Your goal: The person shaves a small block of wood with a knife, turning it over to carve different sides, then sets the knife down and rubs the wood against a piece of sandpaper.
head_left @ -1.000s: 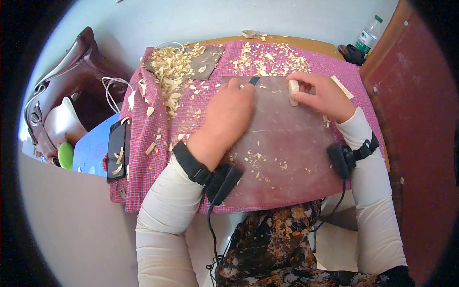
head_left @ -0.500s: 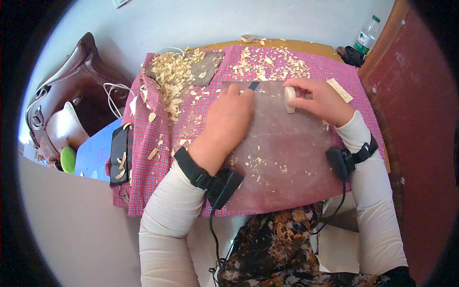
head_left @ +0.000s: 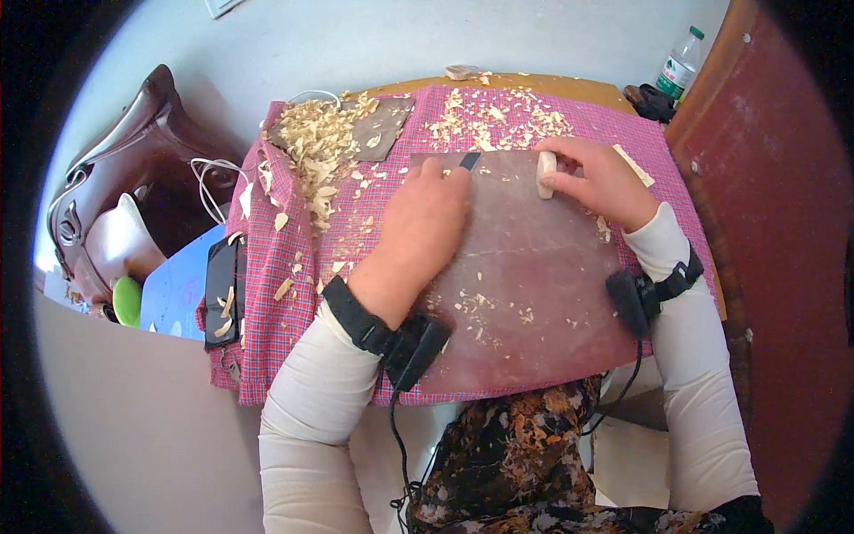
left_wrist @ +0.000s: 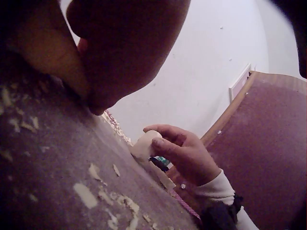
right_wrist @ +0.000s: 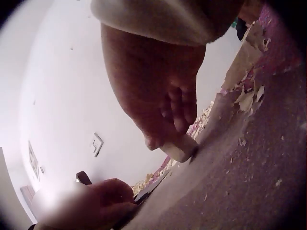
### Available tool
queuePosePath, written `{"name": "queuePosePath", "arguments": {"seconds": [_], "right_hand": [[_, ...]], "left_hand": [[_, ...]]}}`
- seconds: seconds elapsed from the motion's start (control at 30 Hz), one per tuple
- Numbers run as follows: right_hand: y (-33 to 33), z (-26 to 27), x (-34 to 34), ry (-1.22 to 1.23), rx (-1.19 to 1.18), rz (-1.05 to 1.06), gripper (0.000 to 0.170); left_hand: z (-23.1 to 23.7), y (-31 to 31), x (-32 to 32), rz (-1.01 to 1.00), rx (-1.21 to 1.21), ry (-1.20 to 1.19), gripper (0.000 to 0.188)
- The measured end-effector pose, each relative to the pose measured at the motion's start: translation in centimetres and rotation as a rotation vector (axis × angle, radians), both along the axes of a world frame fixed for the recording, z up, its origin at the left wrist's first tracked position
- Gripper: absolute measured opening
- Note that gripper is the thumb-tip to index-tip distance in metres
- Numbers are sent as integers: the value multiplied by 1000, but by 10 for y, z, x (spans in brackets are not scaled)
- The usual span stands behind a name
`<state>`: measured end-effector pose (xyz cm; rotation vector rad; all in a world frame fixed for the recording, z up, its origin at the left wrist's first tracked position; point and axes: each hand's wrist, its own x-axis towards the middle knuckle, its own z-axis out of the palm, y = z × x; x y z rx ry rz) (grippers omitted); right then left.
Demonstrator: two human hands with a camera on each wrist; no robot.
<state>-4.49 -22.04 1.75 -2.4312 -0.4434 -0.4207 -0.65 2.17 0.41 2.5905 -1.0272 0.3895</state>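
My right hand pinches a small pale wooden block between thumb and fingers. The block stands on edge on the far right part of a brownish-red board; in the right wrist view, the lower end of the block meets the board. To the left, my left hand rests on the board with its fingers curled over a dark flat blade-like tool. Only the tool's end shows past the fingers from above; the rest is hidden under the hand.
Wood shavings pile at the back left, beside a grey-brown sheet, and more lie scattered on the checked cloth. A pale wood strip lies beyond my right hand. A black phone hangs near the left edge; a bottle stands back right.
The block in my right hand shifted slightly toward me and left, tilting, then came back away and right. My left hand has stayed in place.
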Motion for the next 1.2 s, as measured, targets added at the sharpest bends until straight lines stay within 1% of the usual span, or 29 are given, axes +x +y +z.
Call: {"name": "queuePosePath", "arguments": {"seconds": [0.07, 0.13, 0.27, 0.33, 0.37, 0.47, 0.53, 0.67, 0.77, 0.83, 0.87, 0.93, 1.07, 1.13, 1.2], "right_hand": [[-1, 0, 1, -30, -36, -40, 36], [2, -3, 2, 62, 46, 46, 34], [6, -1, -1, 78, 65, 48, 33], [1, 2, -1, 12, 19, -66, 33], [0, 2, 0, 11, 19, -66, 33], [4, 0, 3, 23, -26, -8, 34], [7, -1, 0, -71, -53, 30, 34], [0, 3, 0, -13, -11, -57, 33], [2, 1, 1, 21, -14, -22, 31], [8, 0, -1, -40, -11, 45, 30], [6, 0, 0, -39, -11, 45, 30], [2, 0, 1, -60, -8, -57, 30], [4, 5, 0, -32, -53, -51, 32], [7, 5, 0, -85, -95, 6, 32], [6, 6, 0, -81, -109, 24, 33]], "left_hand": [[1, 0, 0, -2, -6, -6, 21], [1, -1, 1, 16, 13, 13, 21], [-3, 0, 4, -14, 1, -24, 21], [-2, 0, 3, -7, 2, -16, 21], [-1, 0, 2, -8, 2, -17, 21], [1, 0, 1, 5, -7, 0, 21], [2, 0, 0, 19, 22, 12, 21], [-1, 0, 1, -5, 1, -17, 21], [0, 0, 2, 25, 30, 5, 21], [0, 0, 2, 7, 14, -8, 21], [-1, 0, 2, 7, 14, -7, 21], [-1, 0, 1, 1, 5, -8, 21], [-1, 0, 2, -4, -2, -19, 21], [2, -1, 0, 13, 8, 14, 21], [1, -1, 0, 9, 4, 10, 21]]}}
